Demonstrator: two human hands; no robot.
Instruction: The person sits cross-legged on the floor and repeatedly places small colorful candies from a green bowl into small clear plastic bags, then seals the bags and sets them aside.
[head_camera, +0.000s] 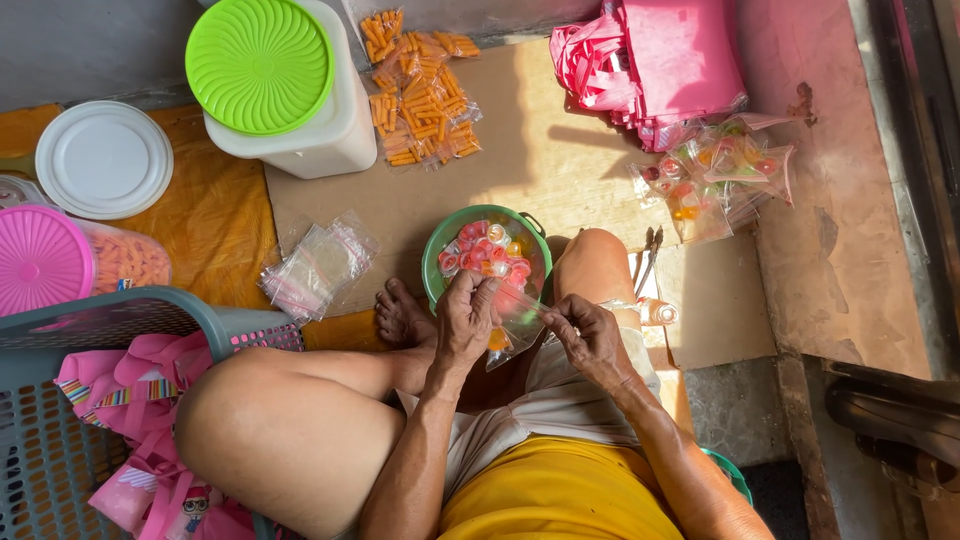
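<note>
- my left hand (466, 318) pinches the mouth of a small clear plastic bag (512, 322), just over the green round bowl of candies (437, 245).
- my right hand (590, 338) grips its other end; the bag's long axis runs between my hands.

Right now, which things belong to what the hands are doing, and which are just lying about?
In use:
left hand
right hand
clear plastic bag held between them
green bowl of small red and orange sweets

Lying about:
white tub with lime-green lid
pink folded bags
grey plastic basket
</note>
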